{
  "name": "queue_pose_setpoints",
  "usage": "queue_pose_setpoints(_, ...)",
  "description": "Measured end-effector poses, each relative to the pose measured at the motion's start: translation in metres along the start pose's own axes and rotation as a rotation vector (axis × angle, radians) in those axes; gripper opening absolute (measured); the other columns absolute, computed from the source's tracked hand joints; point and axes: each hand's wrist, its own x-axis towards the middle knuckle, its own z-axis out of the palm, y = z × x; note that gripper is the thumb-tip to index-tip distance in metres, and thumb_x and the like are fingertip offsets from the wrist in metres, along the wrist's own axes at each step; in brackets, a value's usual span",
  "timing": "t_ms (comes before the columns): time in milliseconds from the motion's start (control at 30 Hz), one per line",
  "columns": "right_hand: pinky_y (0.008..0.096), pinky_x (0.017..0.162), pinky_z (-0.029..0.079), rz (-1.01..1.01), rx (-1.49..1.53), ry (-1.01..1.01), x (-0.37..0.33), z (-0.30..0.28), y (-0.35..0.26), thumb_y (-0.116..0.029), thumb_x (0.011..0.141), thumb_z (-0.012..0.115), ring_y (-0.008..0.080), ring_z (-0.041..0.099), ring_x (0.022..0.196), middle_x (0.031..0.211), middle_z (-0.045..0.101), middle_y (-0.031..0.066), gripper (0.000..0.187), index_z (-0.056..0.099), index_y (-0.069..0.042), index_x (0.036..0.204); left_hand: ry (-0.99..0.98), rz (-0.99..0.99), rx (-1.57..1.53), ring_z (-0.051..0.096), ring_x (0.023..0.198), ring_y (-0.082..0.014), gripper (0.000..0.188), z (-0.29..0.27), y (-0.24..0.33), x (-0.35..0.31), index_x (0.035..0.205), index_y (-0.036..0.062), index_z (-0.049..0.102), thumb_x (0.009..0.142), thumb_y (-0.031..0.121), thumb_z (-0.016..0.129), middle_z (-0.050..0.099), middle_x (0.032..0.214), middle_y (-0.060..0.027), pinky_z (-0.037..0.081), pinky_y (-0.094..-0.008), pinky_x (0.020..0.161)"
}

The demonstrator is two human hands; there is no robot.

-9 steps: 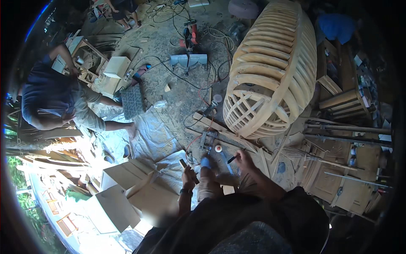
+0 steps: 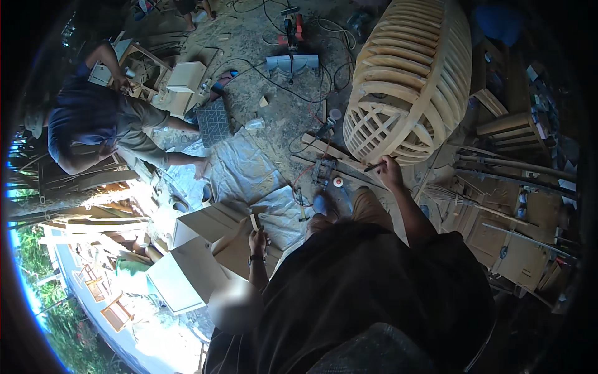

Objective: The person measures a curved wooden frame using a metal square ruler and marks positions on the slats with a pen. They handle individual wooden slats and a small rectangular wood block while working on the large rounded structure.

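Note:
My left hand point(image 2: 258, 243) is closed round a small narrow strip of wood point(image 2: 254, 222), whose pale end sticks up above the fingers. It is in front of the white box-like cabinets point(image 2: 210, 224). My right hand point(image 2: 390, 174) pinches a slim dark stick-like tool point(image 2: 374, 167), too small to tell its kind. That hand is raised just this side of the rounded end of a large ribbed wooden frame point(image 2: 408, 87); I cannot tell whether they touch. Below it on the floor lie wooden strips point(image 2: 327, 147) and a small white round container point(image 2: 338, 182).
At the left a person point(image 2: 93, 118) in a dark shirt stands by a patterned dark board point(image 2: 213, 123) and a silvery sheet point(image 2: 243, 162). A mitre saw point(image 2: 293, 59) with trailing cables stands ahead. Long poles and boards point(image 2: 529, 243) lie at the right.
My hands have moved farther apart, the left one toward the cabinets, the right one up toward the ribbed frame. Both still hold their things. The whole view has shifted.

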Motion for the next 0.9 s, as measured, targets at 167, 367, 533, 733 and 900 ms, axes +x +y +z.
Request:
queue_pose_setpoints(167,0.0282,0.052,0.05,0.255,0.14,-0.02,0.003,0.01,0.014,0.001,0.088,0.05,0.0169,0.064,0.06,0.072,0.062,0.0096,0.01,0.055,0.0,0.096,0.229,0.018,-0.302,0.052,0.05,-0.0139,0.027,-0.054,-0.001,-0.028,0.088,0.0066,0.052,0.092,0.032,0.059,0.052,0.065,-0.0044,0.044,-0.0287,0.044)
queue_pose_setpoints(367,0.0304,0.045,0.044,0.466,0.295,0.045,-0.007,0.023,-0.017,-0.014,0.094,0.047,0.0158,0.055,0.044,0.065,0.065,0.0114,0.02,0.057,0.002,0.1,0.272,-0.058,-0.233,0.055,0.054,-0.0161,0.012,-0.054,-0.038,-0.045,0.086,0.0036,0.053,0.087,0.014,0.059,0.055,0.069,-0.0063,0.046,-0.0297,0.048)
queue_pose_setpoints(533,0.0305,0.05,0.047,0.318,0.133,0.102,0.038,0.051,-0.018,-0.014,0.091,0.052,0.0162,0.055,0.047,0.074,0.065,0.0105,0.015,0.059,-0.002,0.097,0.214,0.018,-0.185,0.058,0.065,-0.0166,0.019,-0.031,-0.054,-0.036,0.088,0.0037,0.054,0.09,0.019,0.064,0.058,0.076,-0.0068,0.046,-0.0314,0.057)
queue_pose_setpoints(733,0.0298,0.047,0.045,0.414,0.316,0.096,0.149,0.11,-0.048,-0.02,0.091,0.056,0.0161,0.054,0.049,0.069,0.063,0.0083,0.015,0.059,-0.005,0.094,0.411,0.016,-0.359,0.058,0.082,-0.0154,0.026,-0.015,-0.062,0.006,0.106,0.0045,0.054,0.091,0.022,0.067,0.059,0.086,-0.0058,0.047,-0.0282,0.071)
queue_pose_setpoints(900,0.0302,0.042,0.044,0.452,0.456,0.18,0.277,0.172,-0.034,-0.024,0.093,0.06,0.0128,0.057,0.048,0.063,0.062,0.0092,0.022,0.054,-0.003,0.088,0.486,-0.098,-0.351,0.062,0.095,-0.0209,0.039,0.005,0.029,0.107,0.122,0.0114,0.048,0.089,0.015,0.068,0.06,0.106,-0.0114,0.05,-0.0337,0.088)
